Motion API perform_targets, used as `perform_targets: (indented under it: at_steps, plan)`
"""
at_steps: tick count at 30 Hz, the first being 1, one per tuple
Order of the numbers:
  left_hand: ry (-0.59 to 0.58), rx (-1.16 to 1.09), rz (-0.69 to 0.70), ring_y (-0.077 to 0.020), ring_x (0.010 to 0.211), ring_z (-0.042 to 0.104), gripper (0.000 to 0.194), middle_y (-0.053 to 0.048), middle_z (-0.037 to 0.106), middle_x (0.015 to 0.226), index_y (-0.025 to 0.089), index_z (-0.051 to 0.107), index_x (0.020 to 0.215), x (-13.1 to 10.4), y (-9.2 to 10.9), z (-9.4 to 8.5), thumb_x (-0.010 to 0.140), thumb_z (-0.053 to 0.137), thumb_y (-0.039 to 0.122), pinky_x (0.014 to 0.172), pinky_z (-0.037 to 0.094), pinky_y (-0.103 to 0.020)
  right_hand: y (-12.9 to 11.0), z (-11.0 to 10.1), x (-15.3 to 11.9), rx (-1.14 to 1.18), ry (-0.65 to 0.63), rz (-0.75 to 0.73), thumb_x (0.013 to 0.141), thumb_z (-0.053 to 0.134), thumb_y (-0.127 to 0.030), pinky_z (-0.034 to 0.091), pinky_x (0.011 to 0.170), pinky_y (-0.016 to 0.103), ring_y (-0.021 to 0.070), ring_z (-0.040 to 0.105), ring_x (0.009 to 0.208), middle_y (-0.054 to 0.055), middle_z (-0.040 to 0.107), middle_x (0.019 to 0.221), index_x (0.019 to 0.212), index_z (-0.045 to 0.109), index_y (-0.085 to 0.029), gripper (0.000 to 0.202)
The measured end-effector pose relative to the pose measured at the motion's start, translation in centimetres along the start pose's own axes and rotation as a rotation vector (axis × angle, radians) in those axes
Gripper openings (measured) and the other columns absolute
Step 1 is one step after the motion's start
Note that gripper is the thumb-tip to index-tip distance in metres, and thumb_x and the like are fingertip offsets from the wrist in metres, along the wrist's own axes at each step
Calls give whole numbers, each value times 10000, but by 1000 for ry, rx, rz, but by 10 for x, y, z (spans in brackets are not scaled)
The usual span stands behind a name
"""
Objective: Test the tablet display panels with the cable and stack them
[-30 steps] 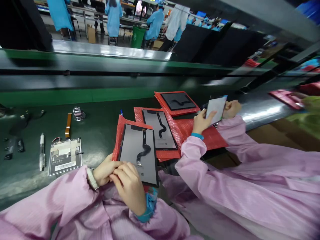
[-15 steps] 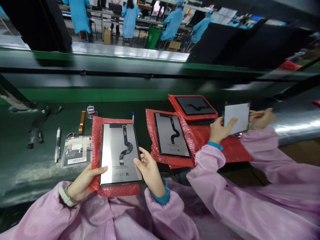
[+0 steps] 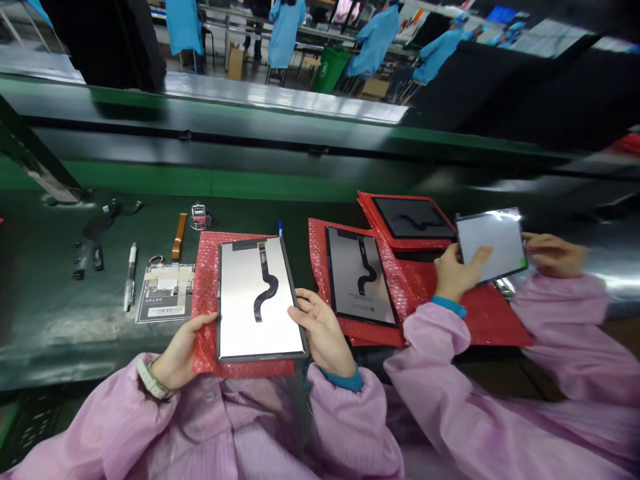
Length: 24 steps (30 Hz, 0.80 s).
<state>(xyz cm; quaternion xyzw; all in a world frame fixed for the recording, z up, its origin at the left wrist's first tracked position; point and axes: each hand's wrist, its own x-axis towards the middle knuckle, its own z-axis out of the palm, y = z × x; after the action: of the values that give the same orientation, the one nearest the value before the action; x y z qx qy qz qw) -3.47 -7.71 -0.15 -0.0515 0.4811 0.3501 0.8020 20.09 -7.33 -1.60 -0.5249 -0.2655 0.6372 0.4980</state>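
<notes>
A display panel (image 3: 240, 293) with a curved black flex cable lies over a red bubble-wrap pouch (image 3: 205, 287), its back facing up. My left hand (image 3: 183, 347) grips the left side of the pouch, thumb near the panel's left edge. At the panel's right edge, my right hand (image 3: 325, 330) pinches it between thumb and fingers. Left of the pouch, a circuit board with a label (image 3: 165, 293) rests on the dark table, an orange flex cable (image 3: 179, 237) reaching up from it. A white pen (image 3: 130, 277) is beside the board.
To the right, a second panel (image 3: 350, 280) and a third panel (image 3: 415, 217) lie on red pouches. A co-worker's hands (image 3: 457, 273) hold a smaller screen (image 3: 493, 243). Black cables (image 3: 97, 233) lie at the left, and a metal part (image 3: 199, 217) sits behind the board.
The view has shifted, so the table items appear farther right. My right hand has tilted the panel slightly, and my left thumb has moved off its face to the edge. The co-worker's screen has turned.
</notes>
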Motion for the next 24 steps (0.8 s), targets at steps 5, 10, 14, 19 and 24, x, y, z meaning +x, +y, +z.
perform_targets:
  at_steps: [5,10,14,19,24]
  plan:
    - [-24,-43,66,-233,785,773,274,-97,777,881,86,655,1206,2,0,0,1019,502,216,788,640,-342,-9,5,6,58,4,-6,546,923,-373,537,672,277,169,681,749,25,746,918,1052,580,-206,634]
    - [-99,19,186,-302,1203,672,384,-144,736,1171,102,639,1285,7,-8,-7,1006,548,349,1066,538,-407,-12,22,-3,172,-37,25,566,891,-298,583,748,281,154,686,826,35,738,1058,1095,623,-222,598]
    - [-30,382,672,-265,1546,273,695,-73,424,1596,220,458,1501,2,-24,-22,886,745,367,1283,246,-361,-6,46,-26,237,-108,8,655,818,-291,609,910,363,190,702,1008,27,703,1210,1146,589,-268,543]
    - [83,588,994,-275,1581,147,847,-40,248,1682,306,392,1553,-21,-35,-38,829,814,430,1285,236,-327,12,78,-46,243,-15,-121,701,755,-256,505,1142,446,208,630,1256,23,672,1292,1347,498,-317,698]
    - [-194,463,755,-356,1417,468,813,-106,547,1488,231,529,1458,-31,-30,-29,796,792,621,1171,448,-387,24,96,-52,113,-5,-202,750,715,-373,553,1106,491,256,633,1278,27,719,1170,1350,520,-333,633]
